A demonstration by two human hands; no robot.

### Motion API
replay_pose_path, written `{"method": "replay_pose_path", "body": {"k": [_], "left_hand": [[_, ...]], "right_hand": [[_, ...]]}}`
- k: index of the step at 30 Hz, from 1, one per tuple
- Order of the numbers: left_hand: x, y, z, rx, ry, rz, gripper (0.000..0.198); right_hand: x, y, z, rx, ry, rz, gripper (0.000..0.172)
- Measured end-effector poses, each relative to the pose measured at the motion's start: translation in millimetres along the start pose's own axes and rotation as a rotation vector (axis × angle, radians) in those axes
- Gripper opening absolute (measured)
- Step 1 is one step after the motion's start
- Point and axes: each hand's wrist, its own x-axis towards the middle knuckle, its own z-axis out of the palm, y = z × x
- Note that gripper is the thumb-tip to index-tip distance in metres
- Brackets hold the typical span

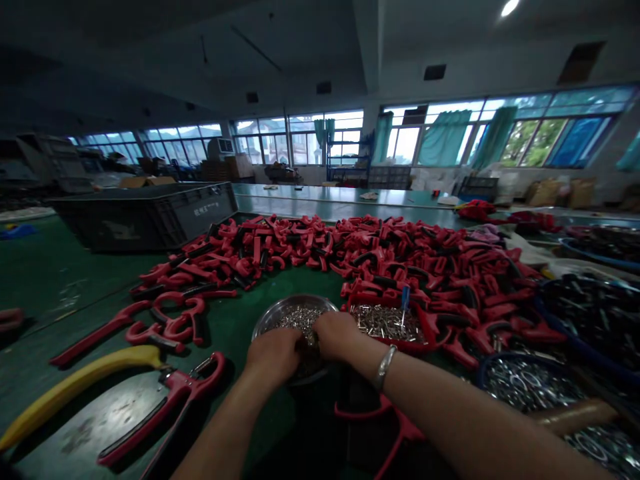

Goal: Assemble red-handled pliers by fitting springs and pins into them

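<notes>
My left hand [277, 352] and my right hand [336, 333] meet over a round metal bowl [267, 313] of small shiny metal parts. Fingers on both are curled in, with the tips hidden low in the bowl, so whatever they pinch does not show. A bracelet [385, 367] circles my right wrist. Just right of the bowl stands a red tray [427, 327] of small metal pins, with a blue-handled screwdriver [405, 300] upright in it. A red hand grip exerciser with a spring [183, 387] lies left of my left forearm. Another red grip piece [400, 427] lies partly under my right forearm.
Red and black handle pieces [300, 240] are heaped across the green table [100, 280]. A dark crate [150, 213] stands back left. A curved yellow thing like a banana [95, 373] lies front left. Tubs of metal rings [520, 383] and dark parts [590, 320] sit right.
</notes>
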Motion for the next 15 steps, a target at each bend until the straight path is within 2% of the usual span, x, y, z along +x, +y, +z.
{"method": "replay_pose_path", "body": {"k": [5, 11, 15], "left_hand": [[-2.1, 4.3, 2.0, -0.071, 0.071, -0.022, 0.023], [0.2, 1.7, 6.8, -0.119, 0.070, -0.018, 0.020], [1.6, 3.7, 10.1, -0.150, 0.072, 0.009, 0.017]], "right_hand": [[-9.6, 6.1, 4.2, 0.119, 0.054, -0.009, 0.018], [-12.6, 27.4, 5.6, 0.360, 0.117, -0.091, 0.015], [-14.7, 32.9, 10.6, 0.468, 0.156, -0.069, 0.014]]}}
